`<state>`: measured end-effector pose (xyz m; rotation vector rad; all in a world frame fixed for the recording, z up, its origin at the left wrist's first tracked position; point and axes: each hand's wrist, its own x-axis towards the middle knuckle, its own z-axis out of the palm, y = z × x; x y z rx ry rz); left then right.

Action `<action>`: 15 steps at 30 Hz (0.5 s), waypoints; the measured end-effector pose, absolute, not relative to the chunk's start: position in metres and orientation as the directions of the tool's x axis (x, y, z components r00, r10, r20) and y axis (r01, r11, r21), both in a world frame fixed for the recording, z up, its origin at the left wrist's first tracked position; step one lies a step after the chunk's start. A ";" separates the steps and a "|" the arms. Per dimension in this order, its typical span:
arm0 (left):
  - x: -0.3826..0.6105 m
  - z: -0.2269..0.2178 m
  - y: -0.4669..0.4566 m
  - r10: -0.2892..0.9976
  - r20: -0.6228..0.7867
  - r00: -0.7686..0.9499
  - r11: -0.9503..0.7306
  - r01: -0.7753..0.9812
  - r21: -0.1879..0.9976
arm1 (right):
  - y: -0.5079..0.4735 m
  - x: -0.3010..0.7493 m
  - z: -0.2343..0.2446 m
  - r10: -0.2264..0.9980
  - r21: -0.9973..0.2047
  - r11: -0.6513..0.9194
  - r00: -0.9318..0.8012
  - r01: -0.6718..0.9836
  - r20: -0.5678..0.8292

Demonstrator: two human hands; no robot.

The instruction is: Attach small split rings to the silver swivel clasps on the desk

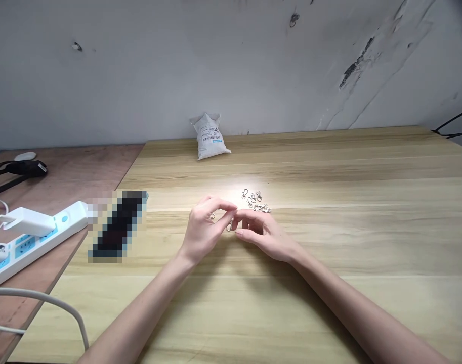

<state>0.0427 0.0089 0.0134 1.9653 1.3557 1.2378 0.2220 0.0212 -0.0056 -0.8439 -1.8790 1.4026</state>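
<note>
My left hand (pixel 206 227) and my right hand (pixel 263 232) meet fingertip to fingertip over the middle of the light wooden table (pixel 329 283). Both are pinched on a small metal clasp (pixel 229 226) held between them. A small metal ring (pixel 212 217) shows at my left fingers. Just beyond my right hand lies a little pile of several metal clasps (pixel 255 199) in a bright patch of light.
A small white bag (pixel 211 136) stands by the wall at the table's back. A blurred dark object (pixel 119 225) lies at the table's left edge. On the brown table to the left sit a white power strip (pixel 33 235) with plugs and cables.
</note>
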 end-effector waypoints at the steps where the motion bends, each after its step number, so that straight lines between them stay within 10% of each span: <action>1: 0.042 0.013 0.008 0.901 0.420 0.108 -0.415 0.490 0.767 | 0.021 0.222 -0.006 0.791 -0.979 0.179 -0.605 0.094 0.087; 10: 0.043 0.005 0.009 0.978 0.206 0.034 -0.209 0.181 0.961 | 0.021 0.215 -0.008 0.840 -0.985 0.171 -0.524 0.012 0.140; 15: 0.032 0.009 0.011 0.945 0.255 0.204 -0.311 0.323 0.894 | 0.022 0.216 -0.013 0.848 -0.992 0.126 -0.519 0.002 0.107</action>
